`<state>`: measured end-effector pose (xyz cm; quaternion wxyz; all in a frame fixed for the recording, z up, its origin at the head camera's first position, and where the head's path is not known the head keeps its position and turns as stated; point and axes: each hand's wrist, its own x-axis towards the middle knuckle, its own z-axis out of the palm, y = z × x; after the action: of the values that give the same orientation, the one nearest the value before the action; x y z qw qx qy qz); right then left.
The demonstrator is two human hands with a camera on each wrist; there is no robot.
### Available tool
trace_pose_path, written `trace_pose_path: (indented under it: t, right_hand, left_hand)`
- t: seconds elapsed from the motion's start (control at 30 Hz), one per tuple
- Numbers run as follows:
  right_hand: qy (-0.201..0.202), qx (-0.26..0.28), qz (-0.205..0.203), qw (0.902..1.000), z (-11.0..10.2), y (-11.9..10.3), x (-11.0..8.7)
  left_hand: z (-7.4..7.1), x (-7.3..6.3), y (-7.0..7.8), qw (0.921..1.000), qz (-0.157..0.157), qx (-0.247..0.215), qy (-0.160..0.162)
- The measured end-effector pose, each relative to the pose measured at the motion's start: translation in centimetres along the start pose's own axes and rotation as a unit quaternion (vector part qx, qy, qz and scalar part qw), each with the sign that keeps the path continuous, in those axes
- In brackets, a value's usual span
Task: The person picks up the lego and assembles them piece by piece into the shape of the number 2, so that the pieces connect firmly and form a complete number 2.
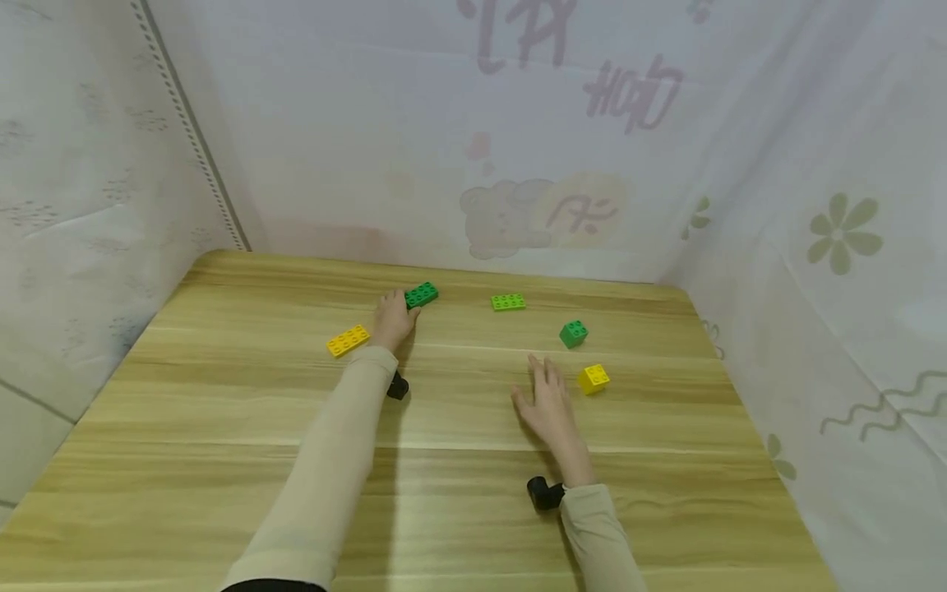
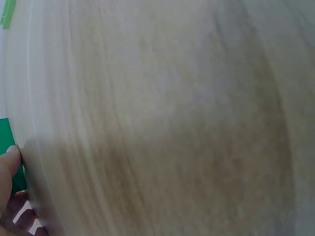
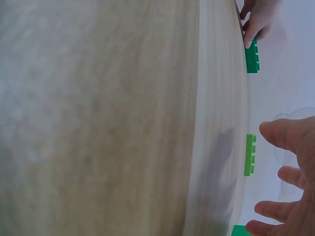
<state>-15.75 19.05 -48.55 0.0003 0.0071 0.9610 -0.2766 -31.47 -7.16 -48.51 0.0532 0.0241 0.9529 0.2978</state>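
Note:
My left hand (image 1: pixel 393 321) is at the dark green building brick (image 1: pixel 422 294) near the back edge of the table. In the left wrist view the thumb lies against the near side of this green brick (image 2: pixel 6 135), with the other fingers beyond it, so the hand pinches it by one end. My right hand (image 1: pixel 550 411) holds nothing; its fingers are spread, pointing forward over the table. A small yellow brick (image 1: pixel 593 379) stands just to its right, and a small green brick (image 1: pixel 573 333) lies a little farther back.
A flat light green brick (image 1: pixel 508 302) lies near the back edge, between the hands. Left of my left hand is a flat orange-yellow brick (image 1: pixel 348 340). The wooden table (image 1: pixel 459 510) meets printed white curtains (image 1: pixel 355 148) at its back and sides.

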Motion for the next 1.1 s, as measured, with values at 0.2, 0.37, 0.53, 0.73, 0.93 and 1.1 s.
trace_pose_path:
  t: [0.2,0.37,0.53,0.73,0.93,1.1]
  right_hand:
    - [0.043,0.002,-0.006,0.9990,-0.2,0.1,-0.3]
    - [0.138,-0.003,-0.030,0.9900,-1.2,1.1,-0.5]
    - [0.190,-0.006,-0.019,0.9815,-2.4,2.6,-0.6]
    - [0.176,0.018,0.063,0.9822,-3.8,4.2,-0.2]
    - [0.143,0.099,0.146,0.9740,-4.1,5.4,0.3]
    - [0.114,0.122,0.164,0.9721,-3.7,5.9,0.2]
  left_hand:
    - [-0.2,-0.4,-0.6,0.9995,-0.006,-0.028,0.008]
    - [-0.1,-0.8,-0.6,0.9990,-0.003,-0.043,-0.010]
    - [-0.1,-1.3,-0.3,0.9980,0.010,-0.053,-0.032]
    - [-0.5,-1.9,0.1,0.9964,0.027,-0.062,-0.051]
    - [-0.9,-2.7,0.0,0.9954,0.030,-0.062,-0.066]
    - [-1.0,-3.7,-0.3,0.9937,0.032,-0.066,-0.084]
